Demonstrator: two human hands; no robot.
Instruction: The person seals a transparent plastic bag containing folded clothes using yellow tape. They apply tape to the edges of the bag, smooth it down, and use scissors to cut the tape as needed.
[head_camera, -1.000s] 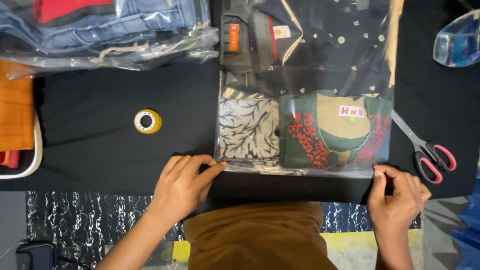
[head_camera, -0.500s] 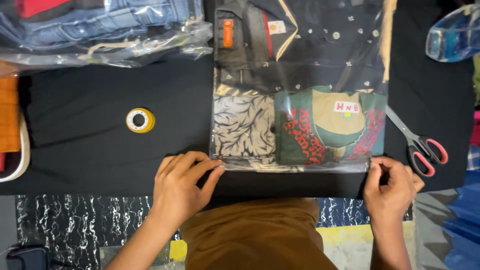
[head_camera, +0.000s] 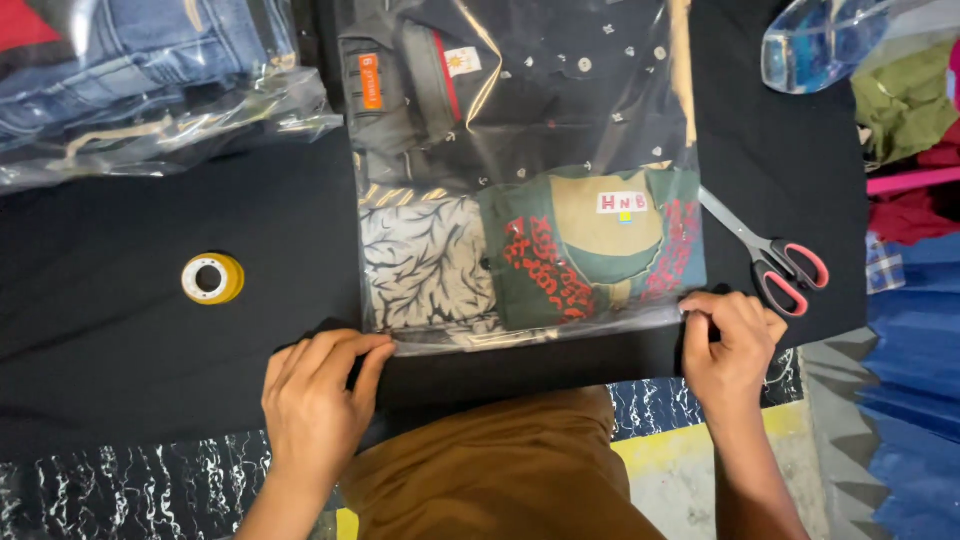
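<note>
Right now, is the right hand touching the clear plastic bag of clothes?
Touching. The head view shows the right hand pinching the near right corner of the clear plastic bag between its fingertips.

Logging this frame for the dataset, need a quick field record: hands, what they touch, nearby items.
left hand: fingertips on near left corner of clear bag
right hand: pinching near right corner of the bag
bag contents: folded clothes, dark, patterned and green
surface: black cloth
tape roll: yellow, left of bag
scissors: red-handled, right of bag
</note>
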